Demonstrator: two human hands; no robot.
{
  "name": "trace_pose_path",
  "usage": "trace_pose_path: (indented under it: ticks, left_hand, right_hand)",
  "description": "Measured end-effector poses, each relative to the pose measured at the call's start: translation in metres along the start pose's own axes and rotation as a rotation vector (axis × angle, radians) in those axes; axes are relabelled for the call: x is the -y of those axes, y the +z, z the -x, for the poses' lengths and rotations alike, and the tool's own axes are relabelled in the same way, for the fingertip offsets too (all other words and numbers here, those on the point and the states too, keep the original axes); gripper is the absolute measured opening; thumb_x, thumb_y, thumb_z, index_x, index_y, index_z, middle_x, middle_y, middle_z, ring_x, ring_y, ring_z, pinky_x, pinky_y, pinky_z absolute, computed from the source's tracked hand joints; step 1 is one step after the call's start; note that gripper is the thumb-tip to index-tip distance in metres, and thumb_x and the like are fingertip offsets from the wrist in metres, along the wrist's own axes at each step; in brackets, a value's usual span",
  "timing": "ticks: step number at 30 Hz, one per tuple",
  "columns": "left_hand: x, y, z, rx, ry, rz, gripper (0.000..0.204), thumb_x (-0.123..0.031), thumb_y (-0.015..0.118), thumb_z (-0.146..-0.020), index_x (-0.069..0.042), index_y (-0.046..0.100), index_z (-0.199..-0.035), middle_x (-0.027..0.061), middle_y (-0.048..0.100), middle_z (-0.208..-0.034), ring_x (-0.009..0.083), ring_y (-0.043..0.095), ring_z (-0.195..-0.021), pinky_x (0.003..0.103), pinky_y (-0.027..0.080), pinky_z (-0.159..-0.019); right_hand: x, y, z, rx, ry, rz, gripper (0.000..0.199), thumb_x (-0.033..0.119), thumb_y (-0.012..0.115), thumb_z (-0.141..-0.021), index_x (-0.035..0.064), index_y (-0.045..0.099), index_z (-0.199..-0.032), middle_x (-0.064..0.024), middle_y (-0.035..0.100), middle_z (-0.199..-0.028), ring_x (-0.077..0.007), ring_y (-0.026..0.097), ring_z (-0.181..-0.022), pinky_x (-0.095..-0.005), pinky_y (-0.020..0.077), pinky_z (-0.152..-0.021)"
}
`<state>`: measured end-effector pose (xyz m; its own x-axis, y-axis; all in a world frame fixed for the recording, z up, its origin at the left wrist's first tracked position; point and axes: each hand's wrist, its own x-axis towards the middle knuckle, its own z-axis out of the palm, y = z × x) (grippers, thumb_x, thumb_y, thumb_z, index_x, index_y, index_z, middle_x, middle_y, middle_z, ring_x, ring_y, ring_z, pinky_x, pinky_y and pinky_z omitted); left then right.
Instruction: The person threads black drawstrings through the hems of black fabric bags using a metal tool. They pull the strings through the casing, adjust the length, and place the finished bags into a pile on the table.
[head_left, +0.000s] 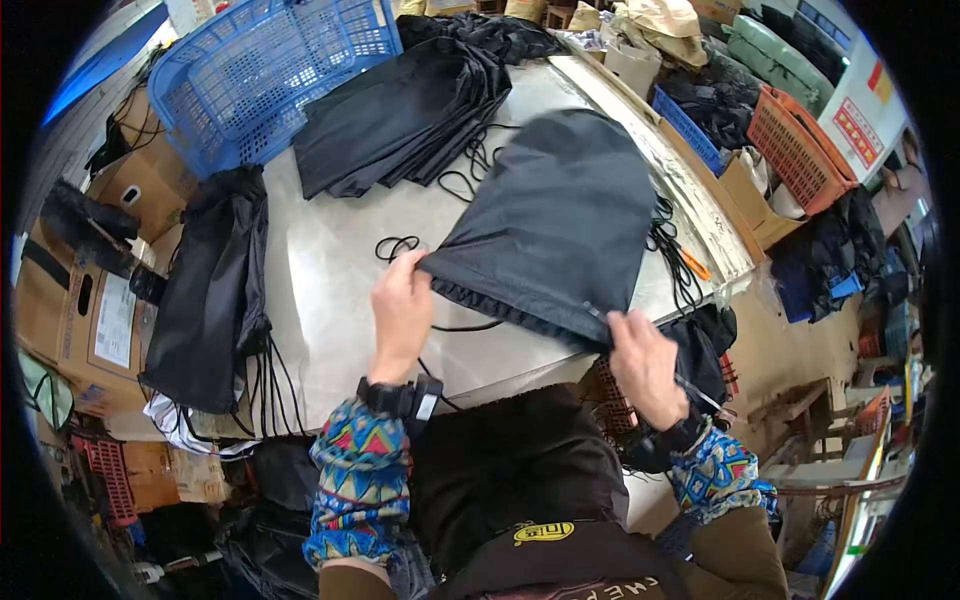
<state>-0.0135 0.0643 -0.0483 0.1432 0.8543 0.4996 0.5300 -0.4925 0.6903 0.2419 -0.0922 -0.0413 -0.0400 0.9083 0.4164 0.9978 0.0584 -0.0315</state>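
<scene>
A black drawstring bag (565, 210) lies flat on the pale work table (335, 260), its gathered opening toward me. My left hand (400, 310) pinches the left corner of that opening, fingers closed on the cloth. At the other end, my right hand (645, 365) is closed on the right corner, slightly blurred. A thin, light rod (700, 394) shows beside my right wrist; I cannot tell whether that hand holds it as well. Black cord (468, 327) trails from the opening near my left hand.
More black bags (410, 115) are stacked at the back, before a blue plastic basket (270, 85). Another pile of bags (210, 290) hangs over the left edge beside cardboard boxes (100, 330). An orange-handled tool (695, 265) lies among cords on the right.
</scene>
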Motion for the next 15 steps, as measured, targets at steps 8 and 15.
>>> trace_pose_path:
  ticks: [8,15]
  left_hand:
    - [0.006,-0.113,-0.011,0.273,-0.235,0.102,0.016,-0.009,0.067,-0.083,0.005,0.070,-0.088,0.0031,0.065,-0.074,0.0065,0.056,-0.070,0.020,0.044,-0.063]
    - [0.043,-0.167,0.016,0.209,-0.166,-0.593,0.026,-0.011,0.069,-0.077,0.001,0.066,-0.100,0.0111,0.064,-0.087,0.0192,0.058,-0.081,0.030,0.045,-0.072]
  right_hand:
    - [-0.045,0.005,-0.030,-0.097,0.164,-0.058,0.040,-0.003,0.054,-0.070,0.0053,0.055,-0.109,-0.0134,0.055,-0.084,-0.0345,0.059,-0.068,-0.0440,0.0467,-0.056]
    - [-0.017,0.032,-0.029,-0.102,0.031,-0.159,0.035,0.001,0.054,-0.074,0.0046,0.053,-0.109,-0.0126,0.060,-0.078,-0.0311,0.062,-0.065,-0.0408,0.0484,-0.054]
